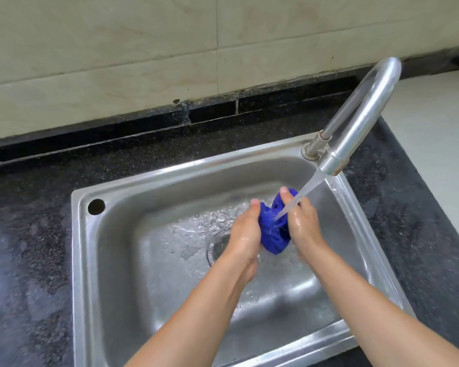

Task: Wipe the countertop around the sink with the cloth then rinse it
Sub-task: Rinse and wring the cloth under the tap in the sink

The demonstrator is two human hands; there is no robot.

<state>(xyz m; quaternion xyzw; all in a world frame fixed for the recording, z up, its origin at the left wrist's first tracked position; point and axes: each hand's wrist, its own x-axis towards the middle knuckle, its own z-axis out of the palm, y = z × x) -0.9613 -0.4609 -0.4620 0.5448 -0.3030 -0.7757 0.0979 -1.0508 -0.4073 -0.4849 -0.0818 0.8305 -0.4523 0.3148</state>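
The cloth (272, 229) is deep blue, soaked and bunched into a tight wad, held over the steel sink (154, 178) above the basin, just beside the drain. A stream of water from the tap lands on its upper right part. The dark speckled table (37, 207) surrounds the sink on all visible sides, its surface glistening wet on the left.

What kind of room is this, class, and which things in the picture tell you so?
Most likely a home kitchen: a steel sink set into a dark speckled stone countertop, a curved metal tap running water, and a tiled wall behind.
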